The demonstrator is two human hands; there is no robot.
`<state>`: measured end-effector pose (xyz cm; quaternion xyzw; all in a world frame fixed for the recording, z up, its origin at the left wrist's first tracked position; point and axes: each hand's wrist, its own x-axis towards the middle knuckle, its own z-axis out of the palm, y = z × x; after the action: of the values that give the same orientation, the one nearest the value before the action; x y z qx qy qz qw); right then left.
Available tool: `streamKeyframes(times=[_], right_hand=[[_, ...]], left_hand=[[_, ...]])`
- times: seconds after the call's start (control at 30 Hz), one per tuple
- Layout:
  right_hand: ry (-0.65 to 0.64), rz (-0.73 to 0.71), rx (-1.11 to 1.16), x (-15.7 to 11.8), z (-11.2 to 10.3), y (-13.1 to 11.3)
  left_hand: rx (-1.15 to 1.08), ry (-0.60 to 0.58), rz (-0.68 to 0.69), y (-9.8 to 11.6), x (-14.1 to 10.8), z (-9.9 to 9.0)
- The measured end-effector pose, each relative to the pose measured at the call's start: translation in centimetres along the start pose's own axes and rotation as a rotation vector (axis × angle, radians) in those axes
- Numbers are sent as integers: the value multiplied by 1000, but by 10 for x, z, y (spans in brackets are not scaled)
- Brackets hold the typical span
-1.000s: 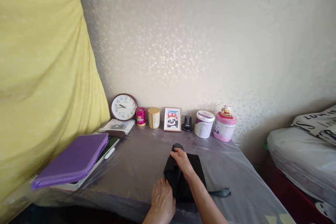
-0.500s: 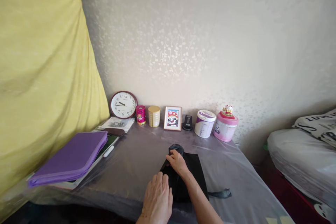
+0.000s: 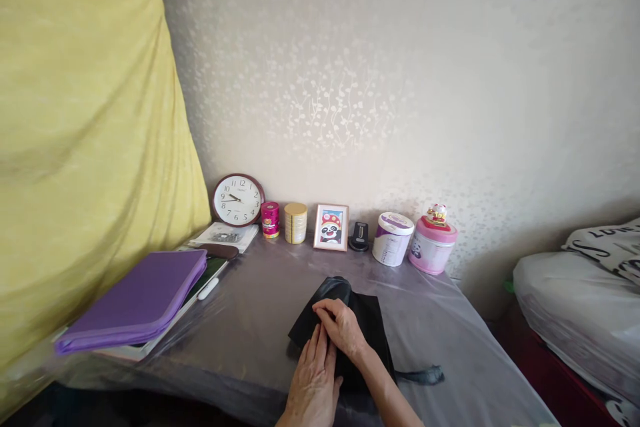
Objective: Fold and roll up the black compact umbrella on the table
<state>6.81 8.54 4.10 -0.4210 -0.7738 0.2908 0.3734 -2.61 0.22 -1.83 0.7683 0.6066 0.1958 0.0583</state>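
Note:
A black item (image 3: 367,320), apparently fabric, lies on the grey covered table (image 3: 240,320) near its front. Dark ribbon-like material (image 3: 336,288) is bunched at its top, and a dark strip (image 3: 423,375) sticks out to its right. My left hand (image 3: 314,370) lies on the black item's left part, fingers stretched out and pointing away from me. Just above those fingertips, my right hand (image 3: 340,328) has its thumb and fingers pinched together over the black item; what they grip is too small to make out.
On the left lie a purple folder (image 3: 135,297), papers and a white pen-like object (image 3: 208,289). Along the wall stand a clock (image 3: 239,200), a pink tin (image 3: 270,220), a yellow tin (image 3: 295,223), a framed panda picture (image 3: 331,228) and two tubs (image 3: 393,240).
My left hand has moved slightly right and its curled fingers have straightened flat. My right hand has come down a little toward it. More of the black item's left corner shows.

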Motion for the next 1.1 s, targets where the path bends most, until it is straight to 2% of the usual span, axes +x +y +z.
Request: streamKeyframes(times=[0.13, 0.27, 0.37, 0.47, 0.83, 0.97, 1.1], right_hand=[[-62, -179, -114, -7, -5, 3], [-86, -217, -227, 5, -5, 19], [-85, -190, -333, 17, -6, 33], [-70, -145, -404, 29, -7, 42], [16, 81, -524, 64, -7, 64], [99, 131, -553, 60, -22, 63], [281, 203, -612, 29, -55, 64]], left_hand=[[18, 15, -36, 7, 3, 0], [78, 42, -48, 7, 4, 9], [104, 50, -32, 5, 4, 17], [99, 18, -56, 6, 3, 16], [72, -149, -168, 16, 1, -15], [98, -166, -232, 27, 2, -24], [106, -216, -252, 35, 0, -40]])
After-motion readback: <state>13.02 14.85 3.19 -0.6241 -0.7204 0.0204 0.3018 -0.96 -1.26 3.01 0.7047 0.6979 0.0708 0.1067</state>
